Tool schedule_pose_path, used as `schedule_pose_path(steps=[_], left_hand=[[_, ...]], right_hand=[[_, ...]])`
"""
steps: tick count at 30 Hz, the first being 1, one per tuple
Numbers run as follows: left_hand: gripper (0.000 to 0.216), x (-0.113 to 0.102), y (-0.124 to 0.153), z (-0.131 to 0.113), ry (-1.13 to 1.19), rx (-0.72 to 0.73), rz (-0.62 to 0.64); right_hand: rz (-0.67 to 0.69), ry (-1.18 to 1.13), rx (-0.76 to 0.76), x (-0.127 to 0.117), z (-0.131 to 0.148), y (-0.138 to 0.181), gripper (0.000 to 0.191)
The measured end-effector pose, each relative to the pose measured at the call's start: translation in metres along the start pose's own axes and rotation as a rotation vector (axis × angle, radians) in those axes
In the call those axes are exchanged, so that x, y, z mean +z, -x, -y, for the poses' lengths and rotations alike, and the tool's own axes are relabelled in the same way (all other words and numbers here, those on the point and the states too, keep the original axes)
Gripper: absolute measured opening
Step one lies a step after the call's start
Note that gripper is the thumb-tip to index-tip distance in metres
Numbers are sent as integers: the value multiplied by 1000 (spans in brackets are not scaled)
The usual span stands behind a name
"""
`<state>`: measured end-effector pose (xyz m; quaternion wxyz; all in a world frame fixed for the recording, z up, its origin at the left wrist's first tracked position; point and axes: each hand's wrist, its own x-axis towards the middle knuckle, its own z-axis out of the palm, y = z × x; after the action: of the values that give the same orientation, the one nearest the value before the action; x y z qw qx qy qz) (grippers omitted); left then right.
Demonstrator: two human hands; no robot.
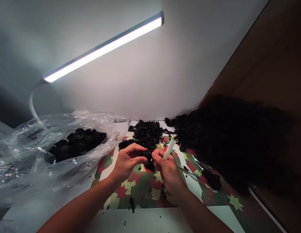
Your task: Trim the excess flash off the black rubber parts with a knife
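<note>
Black piece [149,155], tilted white tool [169,149]

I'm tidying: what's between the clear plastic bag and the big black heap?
The head view shows a smaller black pile there, with the left hand and right hand nearer the camera.

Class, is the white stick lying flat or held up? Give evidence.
Held up, tilted: the right hand grips the white stick, its upper end leaning right.

Head-worn view, facing forward, angled down
</note>
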<state>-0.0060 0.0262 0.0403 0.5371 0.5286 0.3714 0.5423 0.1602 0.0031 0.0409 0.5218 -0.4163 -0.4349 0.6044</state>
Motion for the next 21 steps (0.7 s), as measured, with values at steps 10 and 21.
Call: schedule_pose_path(steps=[10,21], left_hand=[[18,-1,-2,3,-92,-158,1],[10,4,1,-3,-370,-99,64]], right_hand=[[-28,394,-176,-18,-3,-14,21],[139,923,-591,-19,3,-8,29]])
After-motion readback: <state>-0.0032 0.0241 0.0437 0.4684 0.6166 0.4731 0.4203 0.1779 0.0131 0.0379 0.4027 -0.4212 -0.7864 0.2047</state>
